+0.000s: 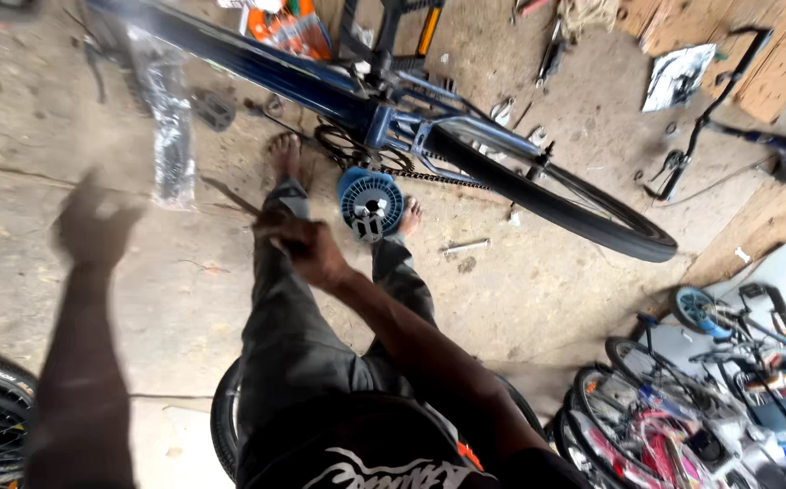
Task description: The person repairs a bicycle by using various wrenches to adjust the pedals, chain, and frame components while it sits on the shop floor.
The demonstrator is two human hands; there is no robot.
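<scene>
Black shirt with a white print (384, 466) fills the bottom edge, above grey trousers. Right hand (307, 246) is clenched around a thin dark rod-like tool (230, 196), its tip pointing up-left over the dusty concrete floor (519, 299). Left hand (94, 226) is blurred, raised well apart to the left; whether it is clenched or spread I cannot tell. Just beyond the right hand sits a blue round plastic disc (370, 201) below the dark blue bicycle frame (320, 81). An orange printed package (289, 27) lies at the top edge, a crumpled silvery sheet (678, 77) upper right.
</scene>
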